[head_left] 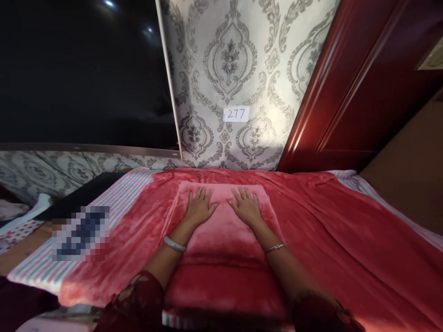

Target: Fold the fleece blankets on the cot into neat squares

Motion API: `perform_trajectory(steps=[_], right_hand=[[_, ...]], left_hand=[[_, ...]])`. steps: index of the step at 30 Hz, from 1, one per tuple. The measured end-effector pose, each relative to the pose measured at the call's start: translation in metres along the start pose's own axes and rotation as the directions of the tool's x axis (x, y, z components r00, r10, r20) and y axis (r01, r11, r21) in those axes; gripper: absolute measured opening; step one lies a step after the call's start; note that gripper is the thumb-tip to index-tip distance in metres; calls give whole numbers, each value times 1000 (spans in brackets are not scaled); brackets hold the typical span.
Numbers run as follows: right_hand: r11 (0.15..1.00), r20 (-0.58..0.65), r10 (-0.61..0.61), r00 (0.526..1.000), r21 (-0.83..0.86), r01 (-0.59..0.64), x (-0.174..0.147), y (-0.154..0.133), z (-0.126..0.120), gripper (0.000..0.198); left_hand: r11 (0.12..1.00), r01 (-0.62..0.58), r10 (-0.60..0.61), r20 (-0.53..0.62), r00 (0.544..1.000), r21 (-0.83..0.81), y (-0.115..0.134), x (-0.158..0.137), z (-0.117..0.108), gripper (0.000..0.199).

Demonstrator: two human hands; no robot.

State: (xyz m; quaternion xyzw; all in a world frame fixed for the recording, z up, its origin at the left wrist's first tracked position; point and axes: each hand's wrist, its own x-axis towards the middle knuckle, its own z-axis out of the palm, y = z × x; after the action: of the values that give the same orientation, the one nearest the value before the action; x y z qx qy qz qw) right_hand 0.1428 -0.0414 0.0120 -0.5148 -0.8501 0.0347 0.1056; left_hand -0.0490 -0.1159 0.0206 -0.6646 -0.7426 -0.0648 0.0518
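Position: the folded plush cloth (221, 237) lies directly under both hands, centred in front of the person. The left hand (200, 210) rests on its far left part and the right hand (246, 210) on its far right part, so neither hand is nearer. The long axis of the cloth appears to run from the person toward the wallpaper (230, 60); the far edge lies just beyond the fingertips.

Hand state: both hands are flat, palms down, fingers spread and pointing away from the body. Neither grasps anything. A strip of cloth separates the 2 thumbs.

Material: the cloth has a soft, short pile, pale pink across the far section and deeper red toward the person. A crosswise crease divides these 2 zones. The outline is roughly rectangular with rounded, padded edges.

Support: a red plush blanket (318, 221) with long, loose wrinkles lies around the cloth. A striped fabric (116, 196) shows at its left side. 1 smooth, rigid bangle (175, 244) encircles the left wrist; 1 thinner bracelet (276, 247) encircles the right
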Motion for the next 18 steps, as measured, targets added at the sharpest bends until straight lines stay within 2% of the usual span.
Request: perform_trajectory(steps=[5,10,14,18], right_hand=[[1000,42,-11,999,15,11,-1,2,-12,61],[998,54,59,997,-22,-58,-11,30,-21,60],[986,43,166,985,13,-167,-29,55,-13,59],[983,-9,174,985,54,-173,-39,66,-1,58]], left_hand=[[999,5,-6,21,1000,32,-6,1,-13,68],[988,139,-146,104,984,72,-32,-2,-30,69],[980,197,-192,154,969,-15,-47,-10,-31,70],[976,205,-193,137,971,-77,-52,-13,-23,69]])
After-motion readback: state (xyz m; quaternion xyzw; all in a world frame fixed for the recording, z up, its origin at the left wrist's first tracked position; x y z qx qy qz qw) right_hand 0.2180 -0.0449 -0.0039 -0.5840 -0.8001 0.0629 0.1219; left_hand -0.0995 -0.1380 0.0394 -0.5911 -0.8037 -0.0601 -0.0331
